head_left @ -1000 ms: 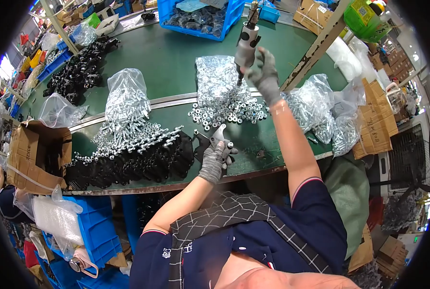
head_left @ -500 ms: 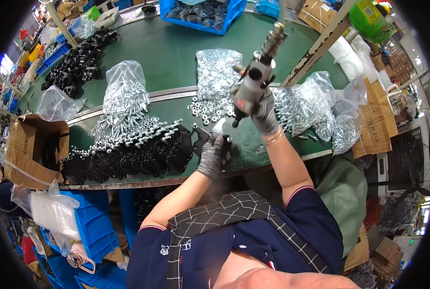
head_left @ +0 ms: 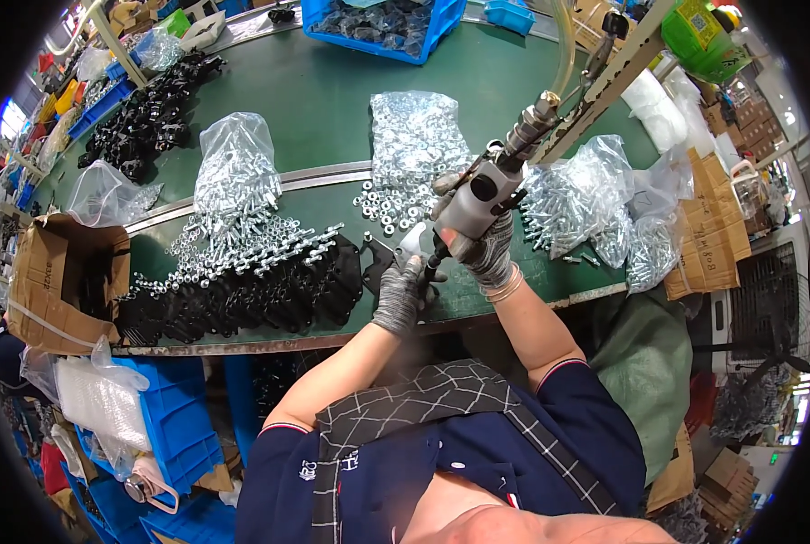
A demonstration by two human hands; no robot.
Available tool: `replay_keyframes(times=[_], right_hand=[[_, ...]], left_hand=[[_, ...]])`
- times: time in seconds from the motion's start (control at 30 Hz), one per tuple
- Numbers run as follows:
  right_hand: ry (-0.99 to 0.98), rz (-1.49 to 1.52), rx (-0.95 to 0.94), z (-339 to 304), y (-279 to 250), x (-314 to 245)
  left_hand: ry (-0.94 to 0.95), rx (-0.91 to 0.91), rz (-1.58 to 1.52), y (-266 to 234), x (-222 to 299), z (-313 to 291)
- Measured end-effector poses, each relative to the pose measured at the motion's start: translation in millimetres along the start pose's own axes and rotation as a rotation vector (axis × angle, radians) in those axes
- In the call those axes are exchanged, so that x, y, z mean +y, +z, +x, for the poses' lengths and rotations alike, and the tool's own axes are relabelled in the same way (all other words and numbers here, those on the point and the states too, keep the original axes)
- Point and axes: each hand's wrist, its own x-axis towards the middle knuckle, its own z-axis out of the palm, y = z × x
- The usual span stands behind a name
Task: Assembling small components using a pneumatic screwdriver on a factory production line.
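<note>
My right hand (head_left: 485,252), in a grey striped glove, is wrapped round a grey pneumatic screwdriver (head_left: 471,205). The tool slants down to the left, and its black tip meets the part at my left hand. My left hand (head_left: 399,295), gloved the same way, holds a black bracket (head_left: 380,263) low over the table's near edge. A pale, shiny piece (head_left: 413,238) shows just above my left fingers. The join between tip and bracket is partly hidden by my fingers. Flanged nuts (head_left: 400,210) lie loose just beyond my left hand.
To the left, silver bolts (head_left: 234,186) spill from a bag over rows of black brackets (head_left: 251,295). More bagged bolts (head_left: 575,201) lie right, beside a slanted metal post (head_left: 595,95). A blue crate (head_left: 382,38) stands at the back; an open cardboard box (head_left: 65,286) sits far left.
My right hand has brought the screwdriver down and toward me, so its tip now meets the part at my left hand. The left hand has hardly moved.
</note>
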Motion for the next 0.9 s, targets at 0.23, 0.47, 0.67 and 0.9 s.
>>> replay_keyframes(times=[0.23,0.47,0.67,0.9], right_hand=[[0.008,-0.162,0.007,-5.2,-10.9,17.3],[0.061,-0.014,0.007,2.4,8.4,-10.0],[-0.139,-0.500,0.066,20.2,-40.6,-26.5],[-0.196,-0.655,0.124,42.9,-69.1,-21.0]], left_hand=[[0.031,0.031,-0.111,-0.1,-11.0,11.7],[0.030,0.024,-0.143,-4.3,-0.9,-4.6],[-0.288,-0.424,0.693,-90.3,93.1,-87.4],[0.088,-0.146,1.439,-115.8,123.1,-136.4]])
